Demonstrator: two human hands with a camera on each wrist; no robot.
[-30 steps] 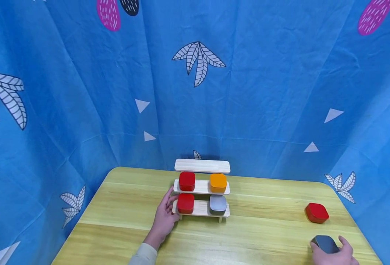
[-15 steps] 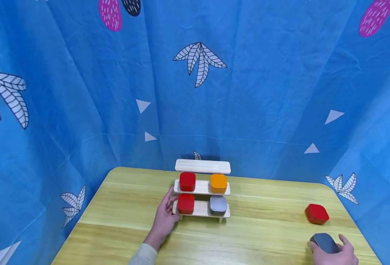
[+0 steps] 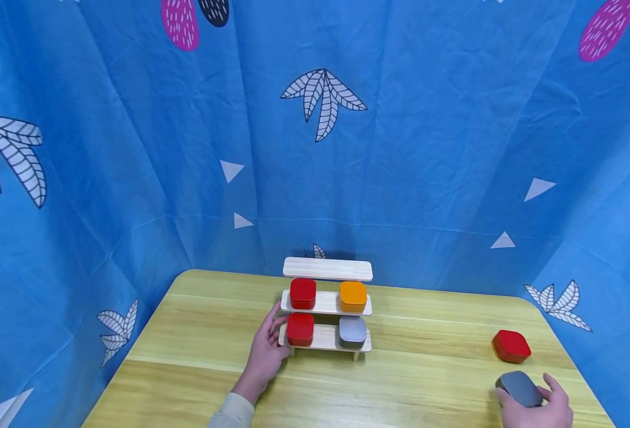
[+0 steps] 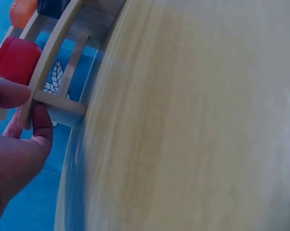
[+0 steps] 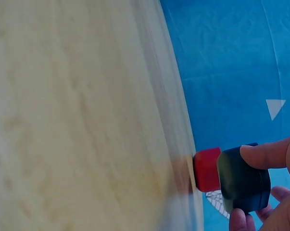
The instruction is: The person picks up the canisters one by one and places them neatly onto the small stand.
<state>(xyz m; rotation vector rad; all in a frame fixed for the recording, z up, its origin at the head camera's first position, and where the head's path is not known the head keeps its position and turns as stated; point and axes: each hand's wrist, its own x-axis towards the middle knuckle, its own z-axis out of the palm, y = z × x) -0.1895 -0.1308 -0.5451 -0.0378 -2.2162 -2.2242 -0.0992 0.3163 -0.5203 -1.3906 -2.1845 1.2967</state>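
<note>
My left hand [image 3: 265,353] grips the left end of a small three-tier wooden shelf [image 3: 327,337] at its lowest board. In the left wrist view the thumb lies over the board and fingers [image 4: 43,126] come round beneath it. A red box [image 3: 300,330] and a grey box [image 3: 352,331] sit on the lowest tier; another red box [image 3: 302,293] and an orange box [image 3: 353,296] fill the middle tier's two ends. At the right, my right hand [image 3: 541,410] pinches a dark grey rounded box [image 3: 520,388] between thumb and fingers, tilted and close over the table.
A separate red box [image 3: 512,346] lies on the wooden table [image 3: 432,356], just beyond the right hand. The shelf's top board [image 3: 327,268] carries nothing. Behind the table's far edge hangs a blue patterned curtain [image 3: 427,148], which also encloses both sides.
The right hand has moved slightly forward and left with the dark grey box, whose top now faces up more brightly. The left hand stays at the shelf.
</note>
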